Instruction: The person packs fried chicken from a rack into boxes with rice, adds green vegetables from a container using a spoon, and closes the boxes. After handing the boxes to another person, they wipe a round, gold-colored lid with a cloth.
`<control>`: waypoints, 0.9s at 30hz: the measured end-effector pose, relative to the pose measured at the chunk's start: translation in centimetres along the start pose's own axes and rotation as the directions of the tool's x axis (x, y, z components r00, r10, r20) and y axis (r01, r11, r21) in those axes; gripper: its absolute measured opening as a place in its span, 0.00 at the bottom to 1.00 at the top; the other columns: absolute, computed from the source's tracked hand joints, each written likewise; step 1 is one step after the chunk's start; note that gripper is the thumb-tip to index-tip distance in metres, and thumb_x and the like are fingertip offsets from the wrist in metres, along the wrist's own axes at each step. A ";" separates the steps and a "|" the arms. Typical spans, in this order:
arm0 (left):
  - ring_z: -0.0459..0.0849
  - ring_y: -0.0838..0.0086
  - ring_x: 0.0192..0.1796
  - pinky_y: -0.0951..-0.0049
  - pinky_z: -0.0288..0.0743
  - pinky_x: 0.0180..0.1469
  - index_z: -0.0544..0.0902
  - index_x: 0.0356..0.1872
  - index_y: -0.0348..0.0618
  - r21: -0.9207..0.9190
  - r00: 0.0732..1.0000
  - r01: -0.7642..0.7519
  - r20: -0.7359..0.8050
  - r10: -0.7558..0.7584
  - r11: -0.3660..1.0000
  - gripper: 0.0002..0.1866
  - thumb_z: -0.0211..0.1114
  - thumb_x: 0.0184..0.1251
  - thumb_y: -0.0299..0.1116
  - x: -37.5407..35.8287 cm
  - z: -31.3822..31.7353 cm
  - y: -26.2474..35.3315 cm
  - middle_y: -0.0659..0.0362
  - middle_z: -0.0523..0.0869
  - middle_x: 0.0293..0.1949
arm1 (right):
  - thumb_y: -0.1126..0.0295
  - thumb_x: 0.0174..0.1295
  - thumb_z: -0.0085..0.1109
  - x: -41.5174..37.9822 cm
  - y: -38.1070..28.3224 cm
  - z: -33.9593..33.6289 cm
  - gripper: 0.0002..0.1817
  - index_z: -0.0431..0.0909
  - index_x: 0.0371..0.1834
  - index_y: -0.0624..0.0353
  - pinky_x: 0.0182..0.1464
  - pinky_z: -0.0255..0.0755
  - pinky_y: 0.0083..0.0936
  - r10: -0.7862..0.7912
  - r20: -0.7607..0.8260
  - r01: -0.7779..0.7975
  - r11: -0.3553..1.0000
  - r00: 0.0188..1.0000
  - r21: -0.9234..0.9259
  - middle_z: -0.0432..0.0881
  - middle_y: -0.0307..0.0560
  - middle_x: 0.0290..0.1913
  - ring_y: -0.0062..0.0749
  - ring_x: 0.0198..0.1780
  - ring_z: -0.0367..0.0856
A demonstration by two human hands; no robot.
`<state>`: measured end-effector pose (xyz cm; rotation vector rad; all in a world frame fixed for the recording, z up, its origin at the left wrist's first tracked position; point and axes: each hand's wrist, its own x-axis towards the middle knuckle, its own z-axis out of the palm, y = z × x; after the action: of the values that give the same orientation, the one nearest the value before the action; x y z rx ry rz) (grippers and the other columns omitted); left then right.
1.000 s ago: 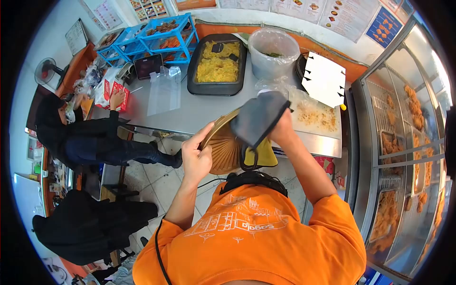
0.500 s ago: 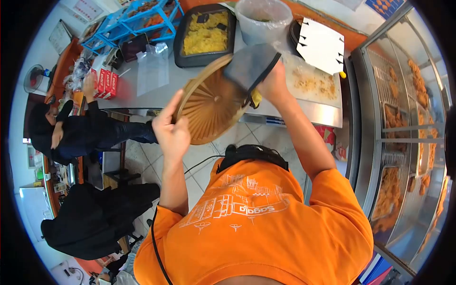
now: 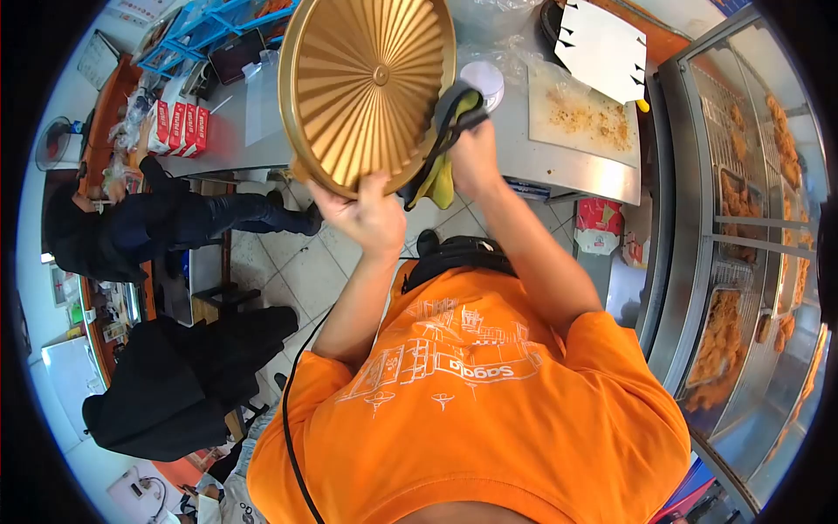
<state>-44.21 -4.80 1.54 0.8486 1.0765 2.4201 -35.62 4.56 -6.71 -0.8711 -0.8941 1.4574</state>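
Gold ribbed tray (image 3: 381, 96), tilted up before the steel counter (image 3: 511, 131), looks stiff, light and probably slick, so its raised rim should give the surest hold. The left hand (image 3: 367, 217) grasps its lower edge; the right hand (image 3: 476, 159) clutches a dark-and-yellow cloth (image 3: 443, 177) at its side, though whether cloth touches rim is unclear.
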 end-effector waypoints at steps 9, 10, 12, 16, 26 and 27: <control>0.79 0.71 0.57 0.71 0.72 0.60 0.70 0.65 0.29 0.426 0.768 0.182 0.502 -0.398 0.886 0.35 0.65 0.69 0.49 7.6 -2.4 6.8 0.50 0.80 0.57 | 0.81 0.54 0.57 3.5 -8.8 -2.0 0.16 0.78 0.48 0.64 0.44 0.76 0.29 -0.658 0.341 0.671 0.344 0.671 -0.656 0.83 0.54 0.37 0.48 0.36 0.82; 0.79 0.71 0.57 0.71 0.72 0.60 0.70 0.65 0.29 0.427 0.770 0.178 0.501 -0.395 0.887 0.35 0.65 0.69 0.49 7.6 -2.3 6.5 0.50 0.80 0.57 | 0.81 0.50 0.59 3.6 -8.7 -2.2 0.17 0.79 0.46 0.63 0.44 0.75 0.30 -0.581 0.322 0.616 0.424 0.747 -0.664 0.81 0.59 0.35 0.56 0.39 0.80; 0.80 0.78 0.49 0.76 0.72 0.54 0.77 0.58 0.30 0.405 0.867 0.211 0.343 -0.362 0.890 0.21 0.63 0.73 0.36 7.8 -1.8 5.3 0.56 0.84 0.49 | 0.80 0.50 0.58 4.2 -9.7 -2.0 0.16 0.79 0.44 0.64 0.44 0.75 0.33 -0.616 0.331 0.652 0.415 0.715 -0.635 0.82 0.59 0.34 0.58 0.38 0.80; 0.82 0.72 0.51 0.71 0.75 0.54 0.77 0.57 0.32 0.289 0.904 0.205 0.312 -0.294 0.935 0.17 0.61 0.73 0.32 7.9 -2.8 4.2 0.54 0.84 0.51 | 0.73 0.49 0.65 5.5 -9.2 -2.7 0.13 0.82 0.39 0.62 0.41 0.74 0.46 -0.620 0.347 0.612 0.279 0.703 -0.740 0.82 0.63 0.35 0.63 0.36 0.79; 0.81 0.63 0.57 0.61 0.78 0.58 0.68 0.65 0.35 0.016 0.984 0.158 0.082 -0.159 0.987 0.27 0.62 0.71 0.38 5.2 -1.5 2.7 0.50 0.78 0.59 | 0.68 0.61 0.60 0.7 -5.1 -1.2 0.10 0.79 0.34 0.67 0.34 0.73 0.43 -0.419 0.073 0.298 0.502 0.905 -0.812 0.79 0.67 0.27 0.66 0.36 0.78; 0.80 0.63 0.57 0.61 0.78 0.58 0.69 0.64 0.35 0.008 0.993 0.116 0.018 -0.117 0.993 0.28 0.64 0.70 0.42 4.9 -1.2 2.4 0.50 0.77 0.58 | 0.67 0.63 0.60 0.1 -4.6 -0.9 0.12 0.79 0.33 0.68 0.33 0.73 0.44 -0.330 0.039 0.219 0.528 0.943 -0.821 0.79 0.67 0.27 0.66 0.35 0.78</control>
<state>-48.83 -4.38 4.56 0.7859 1.0966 2.3097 -32.81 4.91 -2.94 -1.3979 -1.5875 0.6278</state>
